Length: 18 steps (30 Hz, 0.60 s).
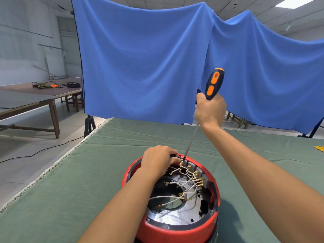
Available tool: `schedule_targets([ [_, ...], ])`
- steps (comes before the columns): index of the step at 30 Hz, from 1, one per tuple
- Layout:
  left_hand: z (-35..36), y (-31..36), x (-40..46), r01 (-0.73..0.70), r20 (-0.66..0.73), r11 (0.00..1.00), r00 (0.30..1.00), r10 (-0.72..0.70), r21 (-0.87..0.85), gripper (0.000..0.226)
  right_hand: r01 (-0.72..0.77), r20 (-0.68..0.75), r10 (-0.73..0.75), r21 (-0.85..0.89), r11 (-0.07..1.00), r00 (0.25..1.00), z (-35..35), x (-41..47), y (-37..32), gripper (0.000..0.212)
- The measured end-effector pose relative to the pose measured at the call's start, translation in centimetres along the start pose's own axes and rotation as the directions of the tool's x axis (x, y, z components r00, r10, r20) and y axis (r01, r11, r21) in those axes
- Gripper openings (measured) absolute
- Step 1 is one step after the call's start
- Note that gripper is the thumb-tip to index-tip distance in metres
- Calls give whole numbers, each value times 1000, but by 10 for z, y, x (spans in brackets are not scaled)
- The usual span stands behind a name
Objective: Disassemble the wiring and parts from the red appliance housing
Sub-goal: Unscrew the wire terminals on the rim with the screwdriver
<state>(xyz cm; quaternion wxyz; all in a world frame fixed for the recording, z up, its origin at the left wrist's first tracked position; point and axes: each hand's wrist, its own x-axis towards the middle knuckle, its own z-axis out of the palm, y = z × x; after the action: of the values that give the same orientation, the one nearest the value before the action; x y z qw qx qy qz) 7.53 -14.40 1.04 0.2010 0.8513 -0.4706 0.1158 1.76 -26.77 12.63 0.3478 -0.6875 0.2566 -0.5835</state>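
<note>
Nearest the camera sits one round red appliance housing (163, 230), open side up on the green table cloth (87, 172), with one shiny metal plate (185, 213) inside it. Across that plate run several thin white wires (168, 197) ending in brass ring and spade terminals (198, 179); they overlap too much to count exactly, though about a dozen terminals show, most clustered along the far right wall. One left hand (158, 159) rests on the far rim, fingers curled over the edge and gripping it beside the terminals. One right hand (210, 109) is raised above, fist wrapped round the lower part of one orange-and-black screwdriver (213, 85), whose long shaft slants down to a tip touching the farthest terminal, just beside the left fingers. Behind hang two blue cloths (140, 58). At left stands one wooden table (43, 95) carrying cables.
</note>
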Motion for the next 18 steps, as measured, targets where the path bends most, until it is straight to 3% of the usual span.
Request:
schedule_targets([
  [2,2,-1,0,1,-2,1000,1000,-1,-13,29,14,-25,-14,14,1000,1000,-5,-1,0,33],
  [6,4,-2,1,10,-12,999,1000,-10,-38,31,229,-90,-218,143,963,972,-21,-23,-1,34],
  [9,4,-2,0,15,-19,999,1000,-15,-42,31,310,-101,-295,205,929,950,-28,-44,-5,33],
  [18,3,-1,1,45,7,998,999,-44,-52,34,456,-3,-464,195,868,886,-23,-67,-11,28],
])
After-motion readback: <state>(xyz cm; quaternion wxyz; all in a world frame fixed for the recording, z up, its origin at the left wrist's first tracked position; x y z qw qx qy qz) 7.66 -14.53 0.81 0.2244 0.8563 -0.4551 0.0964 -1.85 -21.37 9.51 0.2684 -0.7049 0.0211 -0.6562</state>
